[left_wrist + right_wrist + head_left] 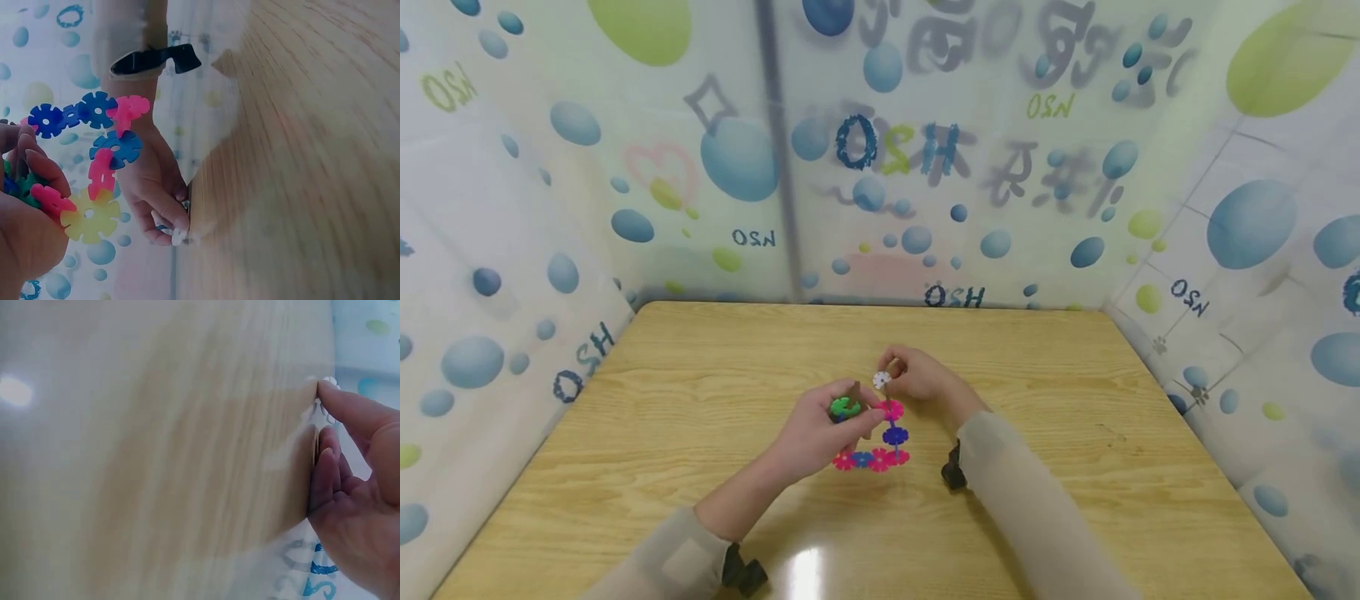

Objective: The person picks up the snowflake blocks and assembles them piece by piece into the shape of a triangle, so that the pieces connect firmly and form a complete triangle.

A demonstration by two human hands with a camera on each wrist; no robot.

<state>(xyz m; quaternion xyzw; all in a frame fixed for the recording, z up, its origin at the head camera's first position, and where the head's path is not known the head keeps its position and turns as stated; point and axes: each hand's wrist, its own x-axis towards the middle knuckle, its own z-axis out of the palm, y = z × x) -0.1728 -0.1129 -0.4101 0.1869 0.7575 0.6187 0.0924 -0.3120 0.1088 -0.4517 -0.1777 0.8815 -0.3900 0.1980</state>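
My left hand [808, 433] grips a linked chain of plastic snowflake discs. A green disc [846, 407] shows between its thumb and fingers, and a pink disc [892, 410] sits by the fingertips. From there the chain hangs in a loop past a dark blue disc [895, 436] to a lower row of pink and blue discs. The left wrist view shows a yellow disc [90, 215] in the chain too. Just beyond, my right hand [925, 377] pinches a white snowflake disc [882, 380] between thumb and fingers, close to the top of the chain; in the right wrist view it is mostly hidden.
Under both hands lies a wood-grain table [700, 367]. A curtain [880, 208] printed with blue and green bubbles stands behind it and at both sides. Dark wrist straps [953, 468] circle the beige sleeves [1030, 500].
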